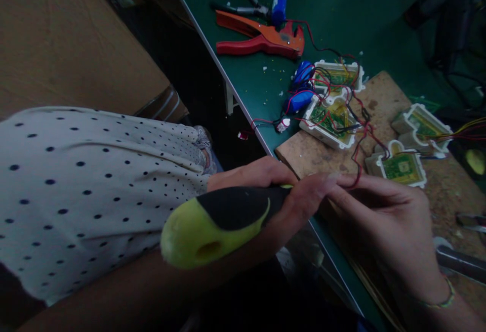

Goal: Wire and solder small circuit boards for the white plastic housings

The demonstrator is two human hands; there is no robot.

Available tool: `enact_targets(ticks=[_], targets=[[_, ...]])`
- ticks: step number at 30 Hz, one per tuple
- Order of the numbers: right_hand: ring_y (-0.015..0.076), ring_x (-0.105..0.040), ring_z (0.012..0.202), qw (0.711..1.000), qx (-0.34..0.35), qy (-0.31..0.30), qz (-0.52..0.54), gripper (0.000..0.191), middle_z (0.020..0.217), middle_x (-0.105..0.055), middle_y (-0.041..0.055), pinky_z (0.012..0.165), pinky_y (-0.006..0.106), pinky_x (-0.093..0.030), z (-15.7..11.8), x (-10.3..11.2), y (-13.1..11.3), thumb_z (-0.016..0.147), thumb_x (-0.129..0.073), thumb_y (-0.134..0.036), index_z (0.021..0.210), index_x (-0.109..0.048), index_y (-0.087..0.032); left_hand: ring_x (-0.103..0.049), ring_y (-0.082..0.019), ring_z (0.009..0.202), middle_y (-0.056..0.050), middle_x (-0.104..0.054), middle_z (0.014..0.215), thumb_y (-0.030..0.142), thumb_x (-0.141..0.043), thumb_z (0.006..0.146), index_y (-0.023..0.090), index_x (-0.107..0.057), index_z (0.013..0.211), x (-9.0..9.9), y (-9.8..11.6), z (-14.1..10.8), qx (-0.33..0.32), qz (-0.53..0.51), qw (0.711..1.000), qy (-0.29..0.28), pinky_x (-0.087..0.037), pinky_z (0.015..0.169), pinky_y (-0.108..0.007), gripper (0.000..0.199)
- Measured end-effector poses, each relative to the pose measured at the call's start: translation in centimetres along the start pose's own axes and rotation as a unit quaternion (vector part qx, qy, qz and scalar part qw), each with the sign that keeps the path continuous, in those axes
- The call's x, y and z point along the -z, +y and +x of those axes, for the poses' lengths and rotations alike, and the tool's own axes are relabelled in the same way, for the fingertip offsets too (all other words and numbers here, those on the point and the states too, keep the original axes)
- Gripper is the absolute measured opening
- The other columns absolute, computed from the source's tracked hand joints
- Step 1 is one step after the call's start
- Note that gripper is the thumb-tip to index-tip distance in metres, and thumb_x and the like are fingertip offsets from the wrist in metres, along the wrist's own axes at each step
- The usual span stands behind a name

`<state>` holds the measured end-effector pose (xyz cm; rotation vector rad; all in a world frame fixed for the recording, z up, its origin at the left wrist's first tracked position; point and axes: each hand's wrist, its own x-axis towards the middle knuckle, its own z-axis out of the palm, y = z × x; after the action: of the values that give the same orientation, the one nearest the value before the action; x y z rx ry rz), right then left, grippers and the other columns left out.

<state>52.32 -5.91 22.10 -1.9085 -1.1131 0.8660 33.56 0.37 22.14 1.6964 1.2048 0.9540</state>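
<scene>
My left hand (292, 210) reaches in from the lower left, its fingers wrapped round a screwdriver-like tool with a yellow-green and black handle (224, 220); the tool's tip is hidden by the hands. My right hand (395, 215), with a thin bracelet at the wrist, is closed in a pinch, its fingertips meeting my left thumb. A dark red wire (356, 162) runs down into the right fingers. Just beyond are white housings with green circuit boards, one at the front (332, 124) and another to the right (400, 167), joined by red and black wires.
A cork-like board (299, 152) lies on the green table (341, 13). Orange-red cutters (266, 38), black-handled pliers (243, 9) and blue cylindrical cells (299, 100) sit farther back. A polka-dot clothed leg (94, 185) is beside the table edge. Cardboard (68, 33) stands at upper left.
</scene>
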Motion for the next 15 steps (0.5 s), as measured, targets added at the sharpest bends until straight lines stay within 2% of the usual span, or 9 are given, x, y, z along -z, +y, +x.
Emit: enact_targets(ticks=[4, 10, 15], targets=[[0.0143, -0.074, 0.067, 1.000, 0.004, 0.007, -0.011, 0.014, 0.084, -0.079, -0.0052, 0.059, 0.021, -0.063, 0.0, -0.1, -0.3, 0.075, -0.082, -0.032, 0.088, -0.080, -0.037, -0.060, -0.009, 0.043, 0.009, -0.067, 0.054, 0.037, -0.070, 0.087, 0.025, -0.066, 0.066, -0.2, 0.1, -0.1, 0.007, 0.001, 1.000, 0.000, -0.048, 0.038, -0.021, 0.024], [0.0121, -0.074, 0.066, 1.000, 0.004, 0.016, -0.025, 0.016, 0.083, -0.079, -0.0062, 0.060, 0.017, -0.062, 0.0, -0.3, -0.4, 0.074, -0.083, -0.034, 0.089, -0.079, -0.039, -0.058, -0.010, 0.044, 0.007, -0.066, 0.054, 0.037, -0.072, 0.086, 0.026, -0.065, 0.065, -1.5, -0.3, -0.4, 0.017, -0.033, 0.998, 0.048, -0.054, 0.045, -0.024, 0.025], [0.0117, -0.075, 0.070, 0.999, 0.006, 0.013, -0.030, 0.015, 0.086, -0.079, -0.0058, 0.063, 0.016, -0.061, -0.1, -0.3, -0.3, 0.075, -0.082, -0.033, 0.089, -0.079, -0.038, -0.063, -0.010, 0.050, 0.006, -0.069, 0.061, 0.033, -0.071, 0.088, 0.026, -0.065, 0.067, -1.5, -1.0, -0.4, 0.002, -0.066, 0.998, 0.010, -0.054, 0.046, -0.024, 0.023]])
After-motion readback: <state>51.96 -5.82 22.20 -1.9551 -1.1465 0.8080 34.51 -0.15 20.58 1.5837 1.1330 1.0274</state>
